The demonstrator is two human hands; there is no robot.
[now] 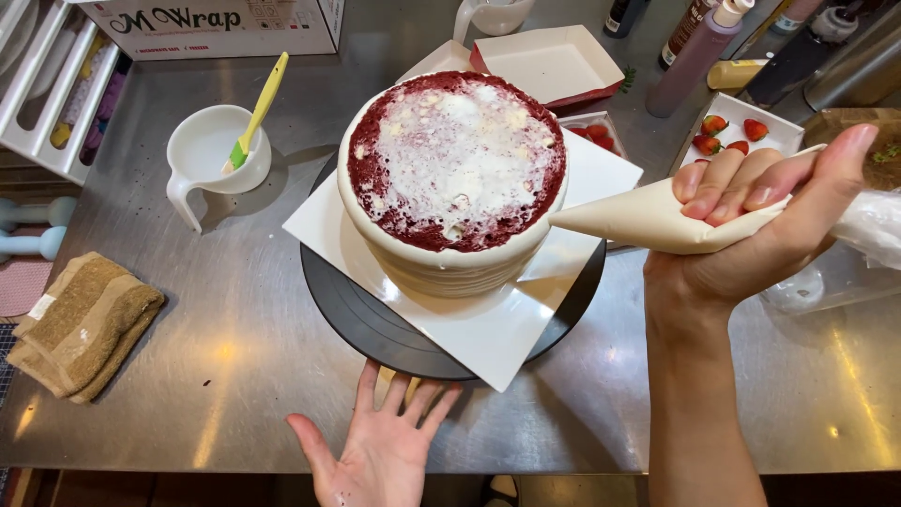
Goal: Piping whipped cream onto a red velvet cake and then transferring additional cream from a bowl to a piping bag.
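Observation:
A round red velvet cake (pixel 454 169) with white cream on its sides and patchy cream on top stands on a white square board (pixel 479 333), which rests on a black turntable (pixel 375 329). My right hand (pixel 760 221) grips a cream-filled piping bag (pixel 648 218), its tip touching the cake's upper right edge. My left hand (pixel 380 446) is open, palm up, fingertips at the turntable's near rim.
A white jug (pixel 211 155) holding a yellow-handled green spatula (pixel 255 108) sits left of the cake. A folded brown towel (pixel 84 324) lies at the left. Behind are an empty red-and-white tray (pixel 549 61), strawberries in a tray (pixel 737 131), several bottles (pixel 694 52) and a box (pixel 221 26).

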